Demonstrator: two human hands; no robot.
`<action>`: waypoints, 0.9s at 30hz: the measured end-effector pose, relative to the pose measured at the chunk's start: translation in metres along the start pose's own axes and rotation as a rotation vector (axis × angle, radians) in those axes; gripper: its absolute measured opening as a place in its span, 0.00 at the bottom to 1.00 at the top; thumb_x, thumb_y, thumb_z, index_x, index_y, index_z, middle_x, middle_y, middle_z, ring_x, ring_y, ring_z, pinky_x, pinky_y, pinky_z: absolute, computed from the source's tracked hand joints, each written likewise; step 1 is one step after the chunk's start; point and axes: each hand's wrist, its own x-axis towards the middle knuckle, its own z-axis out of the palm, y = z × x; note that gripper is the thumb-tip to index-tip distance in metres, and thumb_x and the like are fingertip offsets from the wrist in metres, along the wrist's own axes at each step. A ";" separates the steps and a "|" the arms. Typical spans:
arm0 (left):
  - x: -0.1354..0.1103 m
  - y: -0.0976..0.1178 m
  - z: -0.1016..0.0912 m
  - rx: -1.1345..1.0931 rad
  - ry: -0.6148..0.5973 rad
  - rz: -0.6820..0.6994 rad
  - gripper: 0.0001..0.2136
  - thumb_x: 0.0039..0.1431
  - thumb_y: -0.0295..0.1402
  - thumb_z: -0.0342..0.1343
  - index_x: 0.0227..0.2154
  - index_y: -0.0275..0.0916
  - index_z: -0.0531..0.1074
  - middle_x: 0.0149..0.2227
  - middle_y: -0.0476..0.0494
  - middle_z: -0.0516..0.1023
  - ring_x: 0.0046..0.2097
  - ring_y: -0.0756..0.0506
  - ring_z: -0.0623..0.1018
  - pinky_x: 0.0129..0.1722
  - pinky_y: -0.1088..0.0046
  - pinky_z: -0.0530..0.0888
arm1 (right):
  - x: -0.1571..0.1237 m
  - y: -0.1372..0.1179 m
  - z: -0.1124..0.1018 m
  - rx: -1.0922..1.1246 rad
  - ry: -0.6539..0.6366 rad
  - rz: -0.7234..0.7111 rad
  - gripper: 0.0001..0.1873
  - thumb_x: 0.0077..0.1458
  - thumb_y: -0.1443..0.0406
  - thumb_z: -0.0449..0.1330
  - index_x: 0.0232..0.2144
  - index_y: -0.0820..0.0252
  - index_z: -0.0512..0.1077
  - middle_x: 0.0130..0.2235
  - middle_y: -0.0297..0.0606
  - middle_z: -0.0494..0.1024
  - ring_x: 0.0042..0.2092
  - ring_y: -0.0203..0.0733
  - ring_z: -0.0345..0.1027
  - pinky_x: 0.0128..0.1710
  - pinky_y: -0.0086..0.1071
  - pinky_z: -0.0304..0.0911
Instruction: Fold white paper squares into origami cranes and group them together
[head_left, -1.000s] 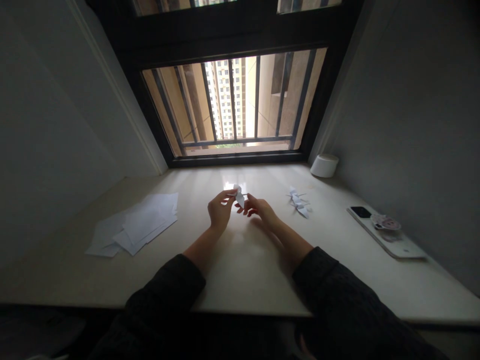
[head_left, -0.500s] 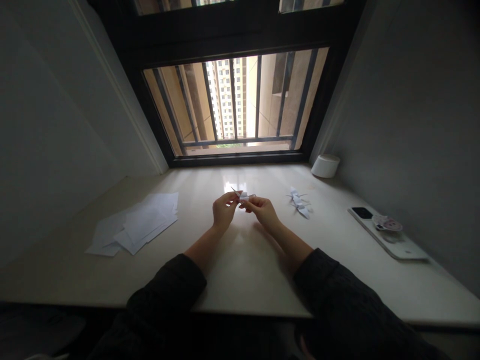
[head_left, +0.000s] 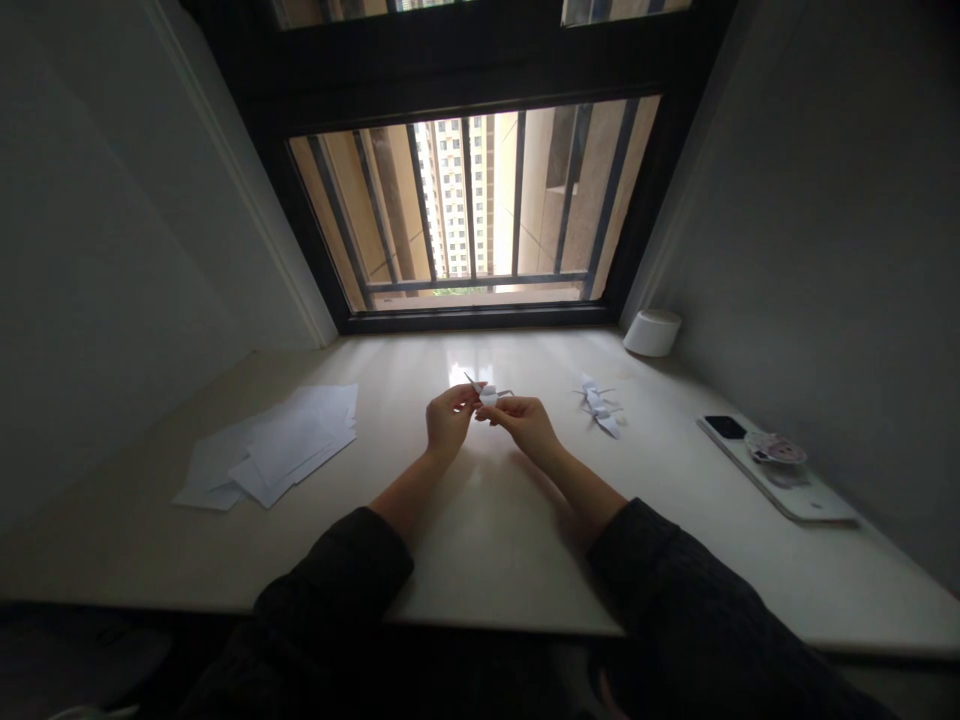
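A small white paper crane (head_left: 489,396) is held between my two hands above the middle of the sill, its thin pointed ends sticking out to the upper left and to the right. My left hand (head_left: 448,418) pinches it from the left side. From the right, the thumb and fingers of my right hand (head_left: 523,420) are closed on its near edge. The fingers partly hide the lower part of the folded paper. To the right, folded paper cranes (head_left: 600,406) lie close together on the sill.
Loose sheets of white paper (head_left: 289,440) lie in an overlapping pile at the left. On the right rest a phone (head_left: 787,490) with a decorated grip and, farther back, a white round container (head_left: 652,333). A dark-framed window (head_left: 480,318) closes off the far side.
The fingers of my right hand have shifted slightly on the paper crane, leaving a little more of it showing. The rest of the scene stays nearly the same.
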 end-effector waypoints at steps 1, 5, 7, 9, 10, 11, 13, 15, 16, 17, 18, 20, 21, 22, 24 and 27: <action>0.000 0.000 0.000 -0.005 -0.004 0.001 0.14 0.48 0.23 0.54 0.38 0.39 0.78 0.36 0.44 0.81 0.37 0.46 0.79 0.34 0.73 0.73 | 0.000 0.001 0.000 -0.002 0.001 -0.005 0.15 0.41 0.53 0.67 0.20 0.60 0.78 0.24 0.37 0.76 0.28 0.38 0.66 0.29 0.32 0.60; 0.000 0.000 0.000 -0.004 -0.007 0.007 0.17 0.47 0.20 0.52 0.39 0.39 0.78 0.36 0.45 0.81 0.38 0.46 0.79 0.34 0.73 0.74 | 0.002 0.007 -0.001 0.046 -0.017 -0.017 0.14 0.39 0.54 0.68 0.24 0.58 0.79 0.26 0.37 0.77 0.30 0.40 0.68 0.30 0.33 0.62; -0.001 0.001 -0.001 0.003 -0.006 0.008 0.16 0.47 0.21 0.52 0.39 0.39 0.78 0.36 0.45 0.81 0.38 0.46 0.79 0.34 0.73 0.74 | 0.002 0.010 0.000 0.078 -0.030 -0.022 0.15 0.38 0.54 0.69 0.28 0.56 0.80 0.27 0.38 0.78 0.31 0.41 0.69 0.31 0.34 0.64; -0.001 0.002 -0.001 0.005 -0.004 0.015 0.15 0.48 0.23 0.53 0.38 0.39 0.78 0.36 0.44 0.81 0.38 0.46 0.79 0.35 0.73 0.74 | 0.003 0.011 0.000 0.101 -0.038 -0.033 0.16 0.38 0.54 0.69 0.31 0.55 0.80 0.27 0.38 0.78 0.31 0.42 0.70 0.32 0.35 0.65; -0.001 0.003 -0.001 0.004 -0.001 0.020 0.14 0.49 0.23 0.54 0.38 0.39 0.78 0.36 0.44 0.81 0.38 0.46 0.79 0.35 0.73 0.74 | 0.003 0.011 0.000 0.110 -0.039 -0.037 0.16 0.38 0.54 0.68 0.32 0.54 0.80 0.27 0.38 0.79 0.32 0.42 0.70 0.32 0.36 0.65; -0.001 0.004 -0.001 0.000 0.002 0.025 0.14 0.48 0.23 0.54 0.38 0.39 0.78 0.36 0.44 0.81 0.37 0.46 0.79 0.35 0.73 0.74 | 0.003 0.010 0.000 0.119 -0.042 -0.040 0.17 0.39 0.54 0.68 0.32 0.54 0.80 0.28 0.38 0.79 0.32 0.43 0.70 0.32 0.36 0.65; -0.001 0.005 -0.001 -0.009 0.010 0.028 0.14 0.48 0.22 0.53 0.37 0.39 0.78 0.36 0.44 0.81 0.37 0.46 0.79 0.35 0.73 0.74 | 0.002 0.007 0.001 0.130 -0.053 -0.043 0.16 0.39 0.54 0.68 0.32 0.53 0.80 0.27 0.37 0.79 0.32 0.43 0.70 0.32 0.36 0.65; -0.001 0.005 -0.001 -0.021 0.019 0.017 0.15 0.48 0.22 0.53 0.37 0.39 0.78 0.36 0.44 0.81 0.37 0.46 0.79 0.34 0.73 0.74 | 0.000 0.003 0.001 0.115 -0.070 -0.040 0.14 0.40 0.54 0.68 0.29 0.54 0.80 0.26 0.37 0.78 0.31 0.43 0.70 0.32 0.37 0.65; 0.000 0.004 -0.001 -0.028 0.025 0.008 0.15 0.48 0.23 0.53 0.37 0.39 0.78 0.37 0.43 0.81 0.37 0.45 0.79 0.34 0.73 0.74 | -0.001 0.000 0.001 0.094 -0.075 -0.036 0.13 0.40 0.54 0.68 0.27 0.54 0.80 0.26 0.37 0.78 0.31 0.43 0.69 0.33 0.37 0.65; 0.000 0.003 -0.001 -0.036 0.031 0.000 0.14 0.49 0.24 0.53 0.38 0.39 0.78 0.37 0.43 0.81 0.38 0.45 0.79 0.34 0.72 0.74 | -0.002 -0.002 0.001 0.068 -0.075 -0.030 0.13 0.39 0.53 0.68 0.25 0.55 0.80 0.26 0.37 0.78 0.31 0.42 0.69 0.33 0.37 0.65; 0.001 0.001 -0.001 -0.045 0.037 -0.004 0.13 0.49 0.25 0.54 0.38 0.39 0.78 0.37 0.43 0.81 0.38 0.45 0.79 0.35 0.72 0.74 | -0.003 -0.004 0.001 0.044 -0.071 -0.024 0.13 0.39 0.53 0.68 0.24 0.56 0.80 0.26 0.37 0.78 0.30 0.42 0.69 0.33 0.37 0.65; 0.002 -0.002 -0.001 -0.063 0.048 -0.001 0.12 0.50 0.27 0.55 0.38 0.39 0.78 0.38 0.43 0.81 0.39 0.45 0.79 0.36 0.71 0.75 | -0.004 -0.006 0.002 0.020 -0.055 -0.019 0.14 0.39 0.53 0.68 0.24 0.57 0.79 0.26 0.38 0.79 0.30 0.42 0.69 0.32 0.36 0.65; 0.002 -0.004 -0.001 -0.070 0.049 0.004 0.12 0.50 0.28 0.55 0.38 0.39 0.78 0.38 0.42 0.81 0.40 0.45 0.79 0.37 0.71 0.75 | -0.004 -0.007 0.002 0.019 -0.051 -0.021 0.14 0.39 0.53 0.68 0.24 0.57 0.79 0.26 0.38 0.79 0.29 0.41 0.69 0.32 0.36 0.65; 0.002 -0.005 -0.002 -0.072 0.045 0.009 0.12 0.50 0.28 0.56 0.38 0.39 0.78 0.38 0.42 0.81 0.40 0.45 0.79 0.37 0.71 0.75 | -0.004 -0.006 0.002 0.022 -0.049 -0.026 0.14 0.39 0.54 0.68 0.24 0.57 0.79 0.25 0.38 0.79 0.29 0.41 0.69 0.32 0.36 0.64; 0.002 -0.008 -0.002 -0.068 0.033 0.013 0.12 0.51 0.28 0.56 0.38 0.39 0.78 0.38 0.42 0.81 0.39 0.45 0.79 0.36 0.71 0.75 | -0.004 -0.005 0.001 0.036 -0.057 -0.042 0.13 0.39 0.54 0.68 0.24 0.57 0.80 0.25 0.37 0.78 0.29 0.41 0.68 0.32 0.36 0.64; 0.002 -0.009 -0.002 -0.067 0.030 0.003 0.12 0.51 0.29 0.55 0.38 0.39 0.78 0.37 0.43 0.81 0.38 0.45 0.79 0.36 0.71 0.75 | -0.002 -0.003 0.001 0.062 -0.070 -0.051 0.12 0.40 0.55 0.68 0.27 0.55 0.80 0.26 0.37 0.79 0.29 0.40 0.68 0.31 0.35 0.64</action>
